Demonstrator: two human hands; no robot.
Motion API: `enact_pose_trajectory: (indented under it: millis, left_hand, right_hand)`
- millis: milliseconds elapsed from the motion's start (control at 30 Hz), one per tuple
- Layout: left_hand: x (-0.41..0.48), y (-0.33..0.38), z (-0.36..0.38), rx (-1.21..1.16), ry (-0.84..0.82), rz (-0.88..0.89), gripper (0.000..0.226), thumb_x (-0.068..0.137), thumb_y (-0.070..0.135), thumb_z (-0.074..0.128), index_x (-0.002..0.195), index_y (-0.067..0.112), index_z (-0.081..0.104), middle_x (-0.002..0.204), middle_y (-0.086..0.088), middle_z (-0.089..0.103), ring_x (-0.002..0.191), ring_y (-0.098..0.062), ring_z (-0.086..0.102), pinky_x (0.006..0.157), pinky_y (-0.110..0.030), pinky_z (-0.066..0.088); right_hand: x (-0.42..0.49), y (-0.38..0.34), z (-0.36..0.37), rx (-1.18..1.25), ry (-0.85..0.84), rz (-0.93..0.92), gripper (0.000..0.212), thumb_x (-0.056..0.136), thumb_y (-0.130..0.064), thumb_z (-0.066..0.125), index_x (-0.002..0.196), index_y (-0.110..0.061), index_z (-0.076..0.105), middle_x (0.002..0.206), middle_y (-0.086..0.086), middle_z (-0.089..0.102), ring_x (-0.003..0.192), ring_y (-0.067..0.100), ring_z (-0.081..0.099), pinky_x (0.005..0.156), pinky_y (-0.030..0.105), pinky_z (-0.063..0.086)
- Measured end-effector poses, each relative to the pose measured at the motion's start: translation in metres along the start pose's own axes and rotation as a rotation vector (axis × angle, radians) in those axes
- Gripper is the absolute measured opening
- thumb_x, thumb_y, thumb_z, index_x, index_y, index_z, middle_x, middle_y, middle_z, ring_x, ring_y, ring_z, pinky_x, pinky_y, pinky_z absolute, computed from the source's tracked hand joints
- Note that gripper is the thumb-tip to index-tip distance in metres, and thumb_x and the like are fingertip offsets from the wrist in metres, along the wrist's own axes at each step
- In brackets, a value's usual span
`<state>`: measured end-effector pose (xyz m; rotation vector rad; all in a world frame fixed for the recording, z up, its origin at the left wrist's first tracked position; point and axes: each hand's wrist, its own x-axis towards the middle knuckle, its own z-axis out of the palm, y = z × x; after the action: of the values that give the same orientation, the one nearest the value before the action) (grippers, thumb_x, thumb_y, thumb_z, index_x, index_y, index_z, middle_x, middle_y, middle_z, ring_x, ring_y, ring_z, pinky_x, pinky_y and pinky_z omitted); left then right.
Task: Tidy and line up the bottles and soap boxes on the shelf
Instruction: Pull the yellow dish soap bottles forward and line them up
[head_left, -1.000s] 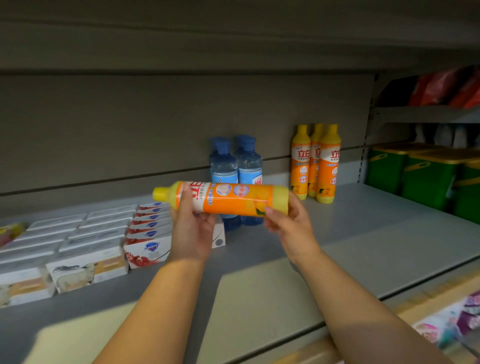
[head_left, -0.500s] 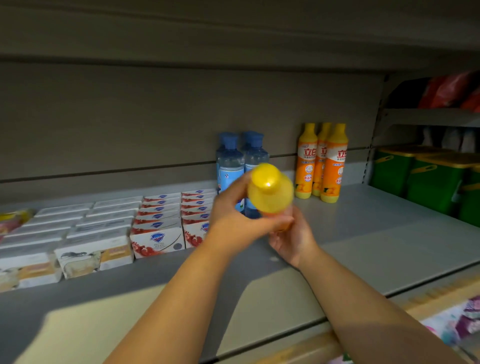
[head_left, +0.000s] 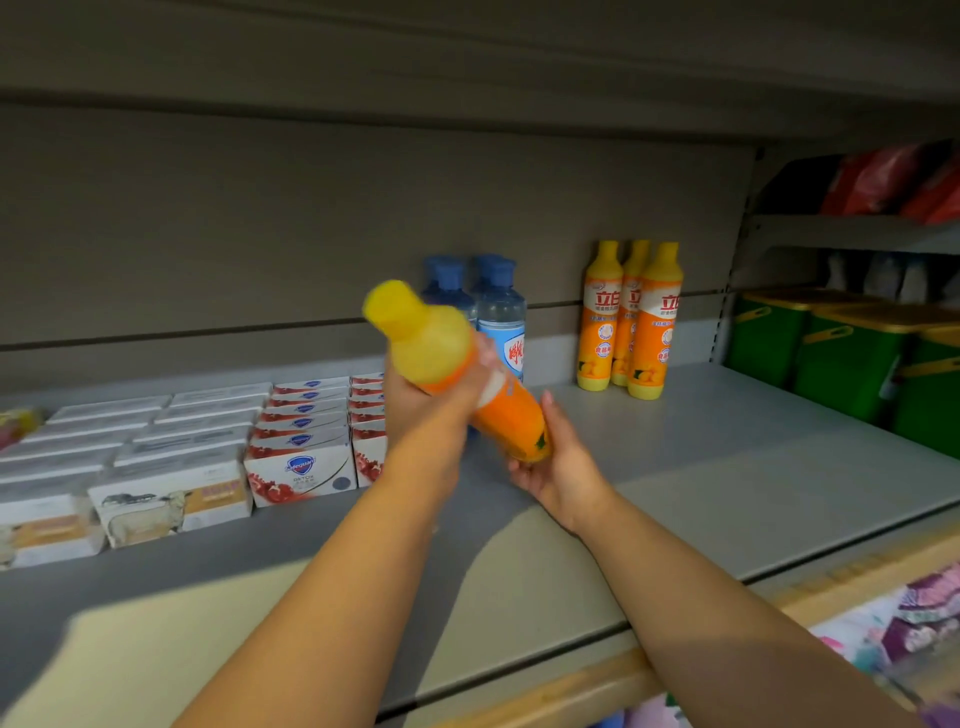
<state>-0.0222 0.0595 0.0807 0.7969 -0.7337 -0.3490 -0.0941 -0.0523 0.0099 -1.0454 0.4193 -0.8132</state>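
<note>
The grey shelf bears soap boxes, blue bottles and three orange bottles.

Bare shelf front and right gives you room, plus a back gap between blue bottles and orange bottles. Soap boxes block left, green bins far right. The tilted bottle in your left hand and right hand fronts the blue ones.

The orange bottle has a motion-blurred yellow cap, and the left hand covers its label. It hides part of the blue bottles behind. The far-left soap boxes are blurred and cut by the edge.
</note>
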Motion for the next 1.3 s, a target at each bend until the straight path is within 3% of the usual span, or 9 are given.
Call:
enact_pose_trajectory:
  millis: [200, 333, 467, 600, 733, 833, 967, 1067, 1300]
  left_hand:
    - [0.025, 0.008, -0.023, -0.285, 0.228, -0.32, 0.047, 0.09, 0.048, 0.054, 0.125, 0.016, 0.052, 0.116, -0.013, 0.066, 0.102, -0.023, 0.067, 0.087, -0.042, 0.055]
    - [0.028, 0.01, -0.032, -0.361, 0.144, -0.431, 0.045, 0.093, 0.027, 0.056, 0.132, 0.006, 0.047, 0.123, -0.019, 0.061, 0.108, -0.027, 0.063, 0.091, -0.041, 0.051]
    - [0.027, 0.006, -0.032, -0.223, 0.046, -0.239, 0.039, 0.093, 0.008, 0.054, 0.131, 0.006, 0.045, 0.123, -0.017, 0.061, 0.108, -0.025, 0.063, 0.094, -0.04, 0.051]
    - [0.023, 0.009, -0.035, -0.163, -0.192, -0.126, 0.042, 0.085, 0.028, 0.061, 0.123, 0.017, 0.05, 0.11, -0.001, 0.067, 0.103, -0.017, 0.063, 0.09, -0.041, 0.05]
    - [0.025, 0.013, -0.037, -0.141, -0.445, -0.169, 0.094, 0.049, 0.058, 0.085, 0.126, 0.021, 0.046, 0.118, 0.0, 0.064, 0.11, -0.02, 0.06, 0.091, -0.042, 0.05]
    - [0.024, 0.016, -0.036, -0.195, -0.5, -0.186, 0.086, 0.051, 0.052, 0.087, 0.121, 0.016, 0.052, 0.116, -0.005, 0.066, 0.107, -0.021, 0.062, 0.088, -0.041, 0.052]
    - [0.022, 0.013, -0.029, -0.123, -0.301, -0.085, 0.035, 0.074, 0.032, 0.07, 0.104, 0.02, 0.058, 0.09, 0.009, 0.074, 0.087, -0.008, 0.07, 0.069, -0.026, 0.057]
    - [0.023, 0.008, -0.024, -0.074, -0.121, -0.085, 0.04, 0.064, 0.036, 0.068, 0.102, 0.025, 0.058, 0.087, 0.011, 0.074, 0.085, -0.008, 0.071, 0.069, -0.027, 0.057]
    - [0.03, 0.004, -0.034, 0.101, 0.104, -0.151, 0.026, 0.079, 0.045, 0.069, 0.099, 0.033, 0.058, 0.087, 0.007, 0.073, 0.078, -0.01, 0.072, 0.058, -0.025, 0.057]
  right_hand:
    - [-0.009, 0.007, 0.004, -0.369, 0.038, -0.489, 0.054, 0.061, -0.03, 0.083, 0.103, -0.042, 0.05, 0.108, -0.009, 0.056, 0.089, 0.0, 0.062, 0.065, 0.014, 0.05]
    - [-0.01, 0.009, 0.009, -0.412, 0.049, -0.558, 0.051, 0.064, -0.032, 0.083, 0.102, -0.034, 0.05, 0.102, -0.01, 0.059, 0.087, -0.006, 0.061, 0.066, 0.014, 0.05]
    - [-0.013, -0.004, 0.006, -0.162, -0.021, -0.148, 0.054, 0.056, -0.059, 0.069, 0.092, -0.022, 0.055, 0.068, 0.003, 0.059, 0.039, 0.005, 0.047, 0.034, 0.015, 0.034]
    - [-0.018, -0.019, -0.002, 0.267, -0.321, 0.485, 0.054, 0.056, -0.064, 0.064, 0.071, -0.012, 0.068, 0.048, 0.004, 0.051, 0.027, 0.005, 0.039, 0.026, 0.013, 0.032]
    - [-0.019, -0.019, -0.008, 0.297, -0.505, 0.663, 0.062, 0.061, -0.062, 0.066, 0.08, -0.003, 0.062, 0.049, 0.009, 0.055, 0.028, 0.009, 0.046, 0.028, 0.017, 0.04]
    - [-0.019, -0.019, -0.007, 0.257, -0.511, 0.701, 0.065, 0.065, -0.065, 0.059, 0.081, -0.002, 0.063, 0.054, 0.01, 0.059, 0.032, 0.011, 0.05, 0.031, 0.016, 0.042]
    - [-0.019, -0.016, 0.008, 0.174, -0.221, 0.499, 0.058, 0.064, -0.059, 0.057, 0.096, -0.01, 0.064, 0.067, 0.014, 0.066, 0.04, 0.018, 0.059, 0.035, 0.017, 0.046]
    - [-0.019, -0.014, 0.014, 0.039, -0.062, 0.228, 0.052, 0.069, -0.055, 0.057, 0.109, -0.023, 0.056, 0.086, 0.007, 0.072, 0.064, 0.02, 0.07, 0.048, 0.025, 0.053]
    - [-0.032, 0.0, 0.022, -0.705, -0.228, -0.245, 0.055, 0.062, -0.018, 0.086, 0.1, -0.037, 0.052, 0.102, -0.018, 0.06, 0.088, -0.003, 0.062, 0.066, 0.012, 0.051]
